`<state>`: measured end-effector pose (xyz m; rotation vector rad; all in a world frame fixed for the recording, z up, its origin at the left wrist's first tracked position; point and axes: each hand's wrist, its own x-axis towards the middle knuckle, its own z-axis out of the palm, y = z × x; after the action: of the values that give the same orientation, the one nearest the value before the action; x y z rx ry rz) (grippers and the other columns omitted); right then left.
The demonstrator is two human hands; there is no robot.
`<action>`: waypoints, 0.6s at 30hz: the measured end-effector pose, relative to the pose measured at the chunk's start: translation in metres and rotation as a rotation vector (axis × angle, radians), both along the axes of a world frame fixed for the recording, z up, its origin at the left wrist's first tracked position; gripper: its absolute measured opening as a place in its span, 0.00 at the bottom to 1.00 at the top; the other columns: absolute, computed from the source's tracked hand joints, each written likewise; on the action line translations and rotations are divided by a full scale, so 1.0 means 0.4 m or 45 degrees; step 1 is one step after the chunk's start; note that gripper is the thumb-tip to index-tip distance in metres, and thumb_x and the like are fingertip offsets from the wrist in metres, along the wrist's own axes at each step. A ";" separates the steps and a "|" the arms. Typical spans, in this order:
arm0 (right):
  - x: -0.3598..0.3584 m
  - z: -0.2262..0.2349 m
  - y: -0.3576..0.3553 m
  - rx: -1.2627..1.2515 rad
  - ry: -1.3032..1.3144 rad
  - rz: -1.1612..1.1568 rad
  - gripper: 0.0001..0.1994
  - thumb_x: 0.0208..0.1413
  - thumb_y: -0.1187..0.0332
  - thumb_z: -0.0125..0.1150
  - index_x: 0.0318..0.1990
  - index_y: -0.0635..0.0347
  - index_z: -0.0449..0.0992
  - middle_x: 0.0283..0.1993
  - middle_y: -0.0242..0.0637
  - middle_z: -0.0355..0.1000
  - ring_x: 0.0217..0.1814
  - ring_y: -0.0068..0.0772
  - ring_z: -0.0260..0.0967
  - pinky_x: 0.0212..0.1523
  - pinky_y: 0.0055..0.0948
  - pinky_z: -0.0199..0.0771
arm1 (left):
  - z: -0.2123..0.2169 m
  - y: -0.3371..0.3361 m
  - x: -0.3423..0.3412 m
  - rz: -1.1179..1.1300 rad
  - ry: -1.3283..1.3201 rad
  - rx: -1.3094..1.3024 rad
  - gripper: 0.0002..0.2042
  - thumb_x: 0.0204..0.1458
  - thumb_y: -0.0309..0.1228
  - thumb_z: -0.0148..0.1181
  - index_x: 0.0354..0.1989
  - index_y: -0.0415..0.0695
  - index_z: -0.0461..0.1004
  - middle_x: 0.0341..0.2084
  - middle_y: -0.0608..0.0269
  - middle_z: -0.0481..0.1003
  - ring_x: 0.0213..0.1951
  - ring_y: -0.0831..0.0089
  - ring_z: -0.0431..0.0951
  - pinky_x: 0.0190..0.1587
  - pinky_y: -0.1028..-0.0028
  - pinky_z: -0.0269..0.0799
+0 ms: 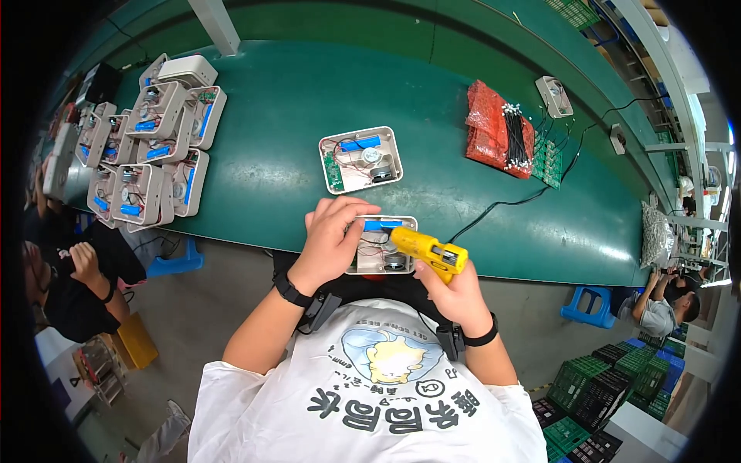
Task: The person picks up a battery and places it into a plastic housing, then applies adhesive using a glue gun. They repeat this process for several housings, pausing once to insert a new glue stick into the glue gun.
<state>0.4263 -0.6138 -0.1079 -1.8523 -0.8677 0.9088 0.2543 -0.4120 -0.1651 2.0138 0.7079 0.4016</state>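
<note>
Left hand [332, 241], grip unclear, seemingly steadies the case [367, 265] at its nine o'clock while right hand [455, 295] clasps the gun [417, 245] at three.

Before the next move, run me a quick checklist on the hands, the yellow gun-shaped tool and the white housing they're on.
1. Yellow gun-shaped tool held in the right hand: ok.
2. Left hand at the left side of the near housing: ok.
3. Blue battery inside that housing: ok.
4. Tool tip touching the battery: cannot tell, too small and crowded.
5. Near housing fully supported by the bench: cannot tell, it sits at the front edge.
6. Black cord clear of the far housing: ok, it runs off to the right.
</note>
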 end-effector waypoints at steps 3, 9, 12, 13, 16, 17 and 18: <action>-0.015 -0.010 0.026 0.008 -0.020 0.125 0.14 0.72 0.68 0.69 0.58 0.67 0.84 0.39 0.31 0.83 0.34 0.18 0.74 0.37 0.24 0.77 | 0.005 -0.006 -0.003 -0.005 -0.005 0.036 0.20 0.62 0.22 0.57 0.60 0.53 0.84 0.58 0.72 0.80 0.60 0.65 0.73 0.64 0.63 0.58; -0.023 -0.014 0.027 -0.065 0.011 0.090 0.13 0.72 0.69 0.68 0.58 0.68 0.84 0.39 0.31 0.83 0.38 0.21 0.75 0.41 0.28 0.77 | 0.003 -0.008 -0.002 -0.019 -0.067 0.100 0.27 0.51 0.21 0.54 0.61 0.52 0.83 0.58 0.69 0.80 0.61 0.62 0.72 0.63 0.62 0.58; -0.023 -0.001 0.028 -0.087 0.015 0.038 0.13 0.71 0.68 0.68 0.57 0.68 0.84 0.40 0.37 0.84 0.39 0.32 0.79 0.42 0.33 0.79 | 0.017 -0.013 -0.001 0.000 -0.029 0.081 0.27 0.51 0.19 0.52 0.60 0.50 0.82 0.57 0.66 0.80 0.61 0.60 0.73 0.65 0.61 0.59; -0.025 0.006 0.028 -0.105 0.028 0.004 0.14 0.70 0.67 0.68 0.56 0.67 0.84 0.42 0.44 0.85 0.40 0.42 0.82 0.43 0.37 0.81 | 0.021 -0.016 -0.003 0.008 -0.008 0.072 0.27 0.51 0.18 0.52 0.59 0.49 0.82 0.57 0.65 0.80 0.61 0.59 0.73 0.66 0.61 0.59; -0.025 -0.004 0.040 -0.091 -0.005 0.000 0.14 0.71 0.66 0.68 0.56 0.67 0.84 0.43 0.48 0.86 0.40 0.49 0.85 0.41 0.40 0.82 | -0.031 -0.023 -0.011 0.125 -0.180 0.164 0.24 0.51 0.20 0.53 0.57 0.49 0.83 0.54 0.62 0.81 0.57 0.58 0.76 0.60 0.61 0.65; -0.023 -0.016 0.047 -0.067 -0.051 0.029 0.13 0.71 0.66 0.68 0.56 0.66 0.84 0.42 0.46 0.87 0.38 0.46 0.85 0.40 0.39 0.82 | -0.032 -0.023 -0.009 0.182 -0.268 0.208 0.23 0.52 0.21 0.54 0.56 0.48 0.83 0.53 0.61 0.81 0.54 0.57 0.77 0.57 0.61 0.68; -0.022 -0.021 0.052 -0.041 -0.097 0.059 0.13 0.72 0.66 0.67 0.56 0.66 0.84 0.42 0.44 0.87 0.36 0.43 0.85 0.38 0.37 0.82 | -0.024 -0.026 -0.010 0.179 -0.270 0.214 0.23 0.52 0.21 0.54 0.56 0.48 0.83 0.53 0.61 0.81 0.54 0.57 0.77 0.57 0.61 0.68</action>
<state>0.4176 -0.5932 -0.1164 -1.9126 -0.9511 0.8901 0.2503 -0.4225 -0.1749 2.0448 0.7034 0.7684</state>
